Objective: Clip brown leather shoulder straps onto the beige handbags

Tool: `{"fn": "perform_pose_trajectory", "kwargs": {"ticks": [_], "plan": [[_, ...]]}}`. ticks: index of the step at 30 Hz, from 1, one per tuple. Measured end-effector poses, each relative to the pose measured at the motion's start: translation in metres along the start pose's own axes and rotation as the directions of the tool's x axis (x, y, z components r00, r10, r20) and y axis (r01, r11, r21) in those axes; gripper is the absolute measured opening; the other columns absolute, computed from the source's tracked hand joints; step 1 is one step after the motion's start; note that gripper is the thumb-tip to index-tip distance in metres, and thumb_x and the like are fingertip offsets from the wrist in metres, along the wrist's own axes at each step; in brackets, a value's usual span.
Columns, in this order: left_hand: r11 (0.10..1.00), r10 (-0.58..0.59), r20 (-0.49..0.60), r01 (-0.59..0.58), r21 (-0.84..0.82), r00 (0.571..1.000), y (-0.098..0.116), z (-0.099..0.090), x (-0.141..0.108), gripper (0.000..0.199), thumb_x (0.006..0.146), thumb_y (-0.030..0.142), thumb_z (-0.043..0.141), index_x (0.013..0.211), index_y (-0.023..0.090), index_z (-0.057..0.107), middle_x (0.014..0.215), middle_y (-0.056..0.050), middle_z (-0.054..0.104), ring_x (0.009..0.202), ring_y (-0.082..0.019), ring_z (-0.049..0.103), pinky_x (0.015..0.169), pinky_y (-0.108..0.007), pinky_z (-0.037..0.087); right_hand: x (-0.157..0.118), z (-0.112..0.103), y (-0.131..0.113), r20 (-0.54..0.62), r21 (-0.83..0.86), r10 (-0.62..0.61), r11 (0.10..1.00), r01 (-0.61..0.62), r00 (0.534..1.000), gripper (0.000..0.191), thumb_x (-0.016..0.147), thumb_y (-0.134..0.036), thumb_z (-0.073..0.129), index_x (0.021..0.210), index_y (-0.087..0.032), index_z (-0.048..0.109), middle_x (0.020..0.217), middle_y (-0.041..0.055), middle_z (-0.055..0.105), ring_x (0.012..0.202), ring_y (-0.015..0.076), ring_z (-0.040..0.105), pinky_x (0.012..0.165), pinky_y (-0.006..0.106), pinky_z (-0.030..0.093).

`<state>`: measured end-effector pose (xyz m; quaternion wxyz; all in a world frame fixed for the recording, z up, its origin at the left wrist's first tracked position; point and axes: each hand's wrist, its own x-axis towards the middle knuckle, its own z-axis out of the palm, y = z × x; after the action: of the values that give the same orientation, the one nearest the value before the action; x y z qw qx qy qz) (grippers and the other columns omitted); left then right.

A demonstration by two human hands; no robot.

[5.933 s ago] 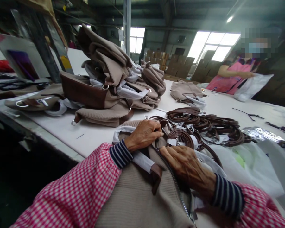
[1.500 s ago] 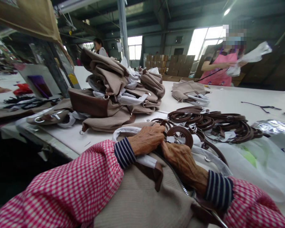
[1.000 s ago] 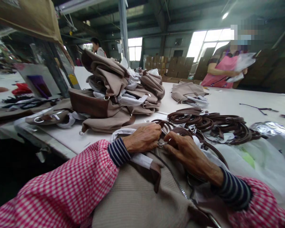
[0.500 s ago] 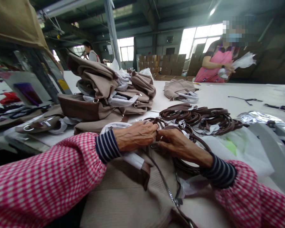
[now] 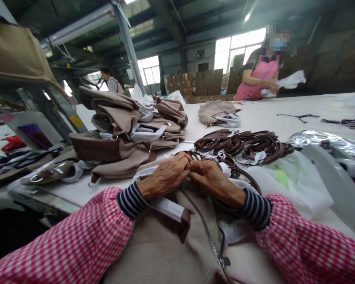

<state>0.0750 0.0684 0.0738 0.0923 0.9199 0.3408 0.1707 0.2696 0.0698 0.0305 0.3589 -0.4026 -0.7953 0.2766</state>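
Pink-and-white gingham oversleeves (image 5: 77,232) gather above navy-and-white striped knit cuffs (image 5: 132,199).

A long factory hall under a dark steel roof (image 5: 177,23), with a fluorescent tube (image 5: 79,19) slung at left and a bright ceiling lamp (image 5: 247,17) at right. Daylight pours through tall windows (image 5: 236,51) and a smaller far window (image 5: 146,65); a steel column (image 5: 127,51) rises between them and the white-topped work table (image 5: 322,103), and stacked cardboard cartons (image 5: 192,83) line the far wall, dim and brown.
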Motion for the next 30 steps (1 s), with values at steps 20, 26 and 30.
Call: {"fn": "perform_pose_trajectory", "kwargs": {"ticks": [20, 26, 30], "plan": [[0.912, -0.174, -0.161, 0.097, -0.399, 0.972, -0.025, 0.031, -0.001, 0.009, 0.090, 0.024, 0.073, 0.088, 0.021, 0.082, 0.090, -0.003, 0.078, 0.091, -0.022, 0.062, 0.086, -0.033, 0.044, -0.014, -0.045, -0.023, 0.215, -0.360, -0.029, 0.927, 0.107, 0.976, 0.016, 0.092, -0.018, 0.055, 0.078, -0.019, 0.062, 0.067, 0.0010, 0.059, 0.058, 0.0132, 0.047, 0.057, 0.028, 0.032], [0.822, -0.231, -0.181, 0.092, -0.563, 0.956, -0.024, 0.031, -0.003, 0.016, 0.091, 0.025, 0.071, 0.082, 0.017, 0.080, 0.082, -0.004, 0.076, 0.083, -0.019, 0.064, 0.084, -0.031, 0.046, -0.026, -0.078, -0.015, 0.204, -0.580, -0.064, 0.796, 0.173, 0.977, 0.020, 0.097, -0.022, 0.053, 0.077, -0.022, 0.056, 0.072, 0.0032, 0.061, 0.061, 0.0156, 0.048, 0.061, 0.033, 0.027], [0.793, -0.221, -0.180, 0.069, -0.606, 0.959, -0.023, 0.031, -0.004, 0.019, 0.093, 0.028, 0.068, 0.084, 0.017, 0.080, 0.083, -0.004, 0.075, 0.083, -0.018, 0.064, 0.081, -0.029, 0.045, -0.026, -0.068, -0.013, 0.060, -0.438, -0.064, 0.895, 0.084, 0.996, 0.018, 0.102, -0.027, 0.047, 0.086, -0.021, 0.052, 0.079, 0.0015, 0.059, 0.070, 0.0159, 0.051, 0.068, 0.031, 0.035]]}}
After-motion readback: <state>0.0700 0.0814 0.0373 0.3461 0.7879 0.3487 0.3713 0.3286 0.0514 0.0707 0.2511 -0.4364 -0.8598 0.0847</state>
